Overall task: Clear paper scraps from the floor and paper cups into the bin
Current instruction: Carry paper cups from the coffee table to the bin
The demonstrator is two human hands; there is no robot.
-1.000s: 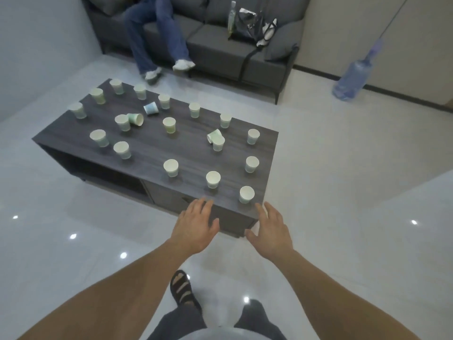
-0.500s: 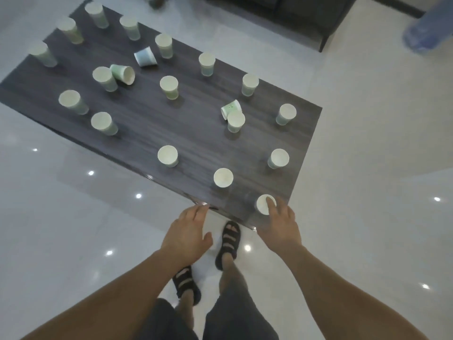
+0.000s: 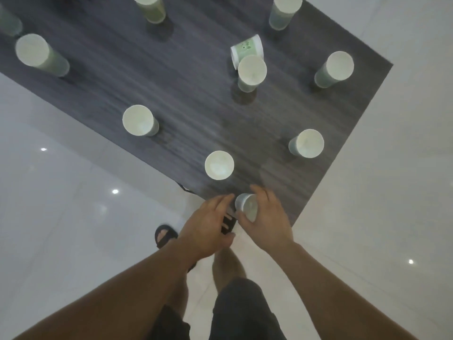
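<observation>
The right hand [image 3: 266, 218] has it: the corner cup [image 3: 247, 209], standing on the table [image 3: 191, 77] half a second ago with fingertips just reaching its rim, now sits tilted in a closed grip, off the surface near the table's 5 o'clock corner. The left hand [image 3: 208, 225] has slid in beside it, fingers loosely open and holding nothing, nearly touching the cup. The person has also leaned in closer. First cup collected, then. Next nearest stands at 12 o'clock from the hands [image 3: 219, 165], with one tipped over [image 3: 246, 49] farther up. No bin or floor scraps in view.
</observation>
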